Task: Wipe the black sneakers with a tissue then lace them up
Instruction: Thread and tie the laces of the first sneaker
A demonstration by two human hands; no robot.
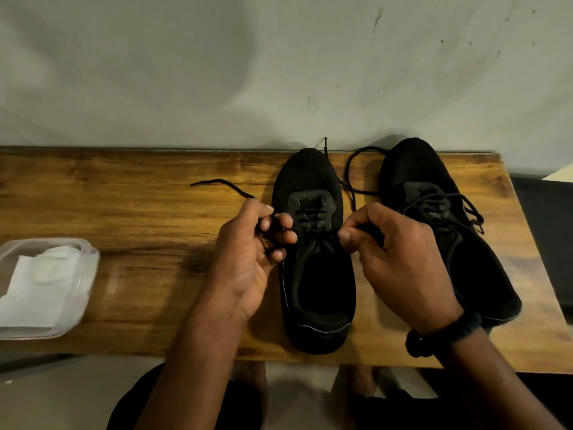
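While pinching one end of the lace [223, 183] in the left hand [251, 246] and the other in the right hand [397, 256], held both apart over the middle sneaker [316, 293] on the counter [139, 209], second sneaker [431, 169] just to its right, tissues [40, 280] in a tub [91, 256] well left.

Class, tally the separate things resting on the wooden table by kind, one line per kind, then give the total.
Black sneakers: 2
Clear plastic container: 1
Tissue pile: 1
Total: 4
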